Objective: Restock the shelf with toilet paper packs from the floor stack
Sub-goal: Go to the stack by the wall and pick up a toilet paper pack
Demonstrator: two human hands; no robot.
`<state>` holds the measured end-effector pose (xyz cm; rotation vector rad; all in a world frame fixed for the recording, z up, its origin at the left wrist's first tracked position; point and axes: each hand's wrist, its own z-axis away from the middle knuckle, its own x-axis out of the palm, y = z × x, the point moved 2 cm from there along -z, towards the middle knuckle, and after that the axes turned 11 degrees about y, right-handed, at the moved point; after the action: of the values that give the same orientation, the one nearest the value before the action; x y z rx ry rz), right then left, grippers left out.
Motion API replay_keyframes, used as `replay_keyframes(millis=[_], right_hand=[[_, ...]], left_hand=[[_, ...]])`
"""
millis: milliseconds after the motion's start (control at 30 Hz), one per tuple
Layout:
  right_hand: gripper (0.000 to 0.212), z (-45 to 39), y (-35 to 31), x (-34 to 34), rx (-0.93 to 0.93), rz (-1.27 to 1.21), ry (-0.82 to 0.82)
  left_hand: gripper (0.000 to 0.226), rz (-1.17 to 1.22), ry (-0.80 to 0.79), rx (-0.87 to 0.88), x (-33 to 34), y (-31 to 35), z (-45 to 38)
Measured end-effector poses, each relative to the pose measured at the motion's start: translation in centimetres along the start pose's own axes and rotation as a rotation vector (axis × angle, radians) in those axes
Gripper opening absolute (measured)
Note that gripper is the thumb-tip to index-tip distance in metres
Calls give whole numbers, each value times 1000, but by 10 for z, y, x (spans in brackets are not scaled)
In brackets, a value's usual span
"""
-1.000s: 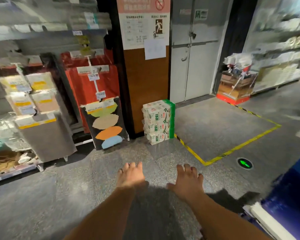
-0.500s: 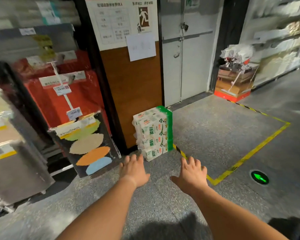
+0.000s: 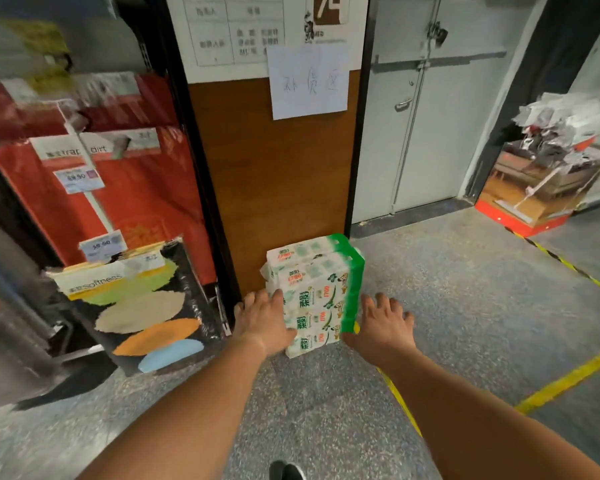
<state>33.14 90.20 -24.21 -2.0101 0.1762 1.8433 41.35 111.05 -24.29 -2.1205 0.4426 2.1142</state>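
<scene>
A stack of white and green toilet paper packs (image 3: 312, 292) stands on the grey floor against a brown wall panel (image 3: 284, 174). My left hand (image 3: 265, 322) reaches to the stack's left side, fingers spread, at or very near the wrapping. On the other side, my right hand (image 3: 381, 325) is spread open beside the green edge of the stack, holding nothing. Both forearms stretch forward from the bottom of the view.
Left of the stack hang red rugs (image 3: 94, 188) with price tags and a black mat with coloured ovals (image 3: 142, 313). A grey double door (image 3: 420, 109) is behind on the right. Yellow floor tape (image 3: 565, 379) and a red display bin (image 3: 537, 188) lie to the right.
I have moved closer to the stack. Both hands went forward and now flank the packs, left and right.
</scene>
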Motion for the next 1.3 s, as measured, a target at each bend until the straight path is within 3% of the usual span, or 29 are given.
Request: replay_keyframes(millis=[267,400,533,667,833,1067,1300], right_hand=[[97,-166,17,43,27,53,-71],[104,-247,25,65,-13,82,-136],[112,-336,36,105,-101,119,-231],[118,-434,46,157,-239,202,-336],[120,-544,54,244,-417,227,-425],[129,-617,76,366,-627,278,-491],[132,-639,94,420,-819,272,-500]], left_hand=[[87,14,-110,-20,56,3,-173],[103,25,-149,-44,82,4,-244],[128,-5,-233,-79,116,5,-322],[134,-50,-242,-144,163,14,-393],[139,-135,-387,-159,255,18,-473],[146,-155,-459,-140,367,22,-522],[153,-131,-521,-165,413,16,-520]])
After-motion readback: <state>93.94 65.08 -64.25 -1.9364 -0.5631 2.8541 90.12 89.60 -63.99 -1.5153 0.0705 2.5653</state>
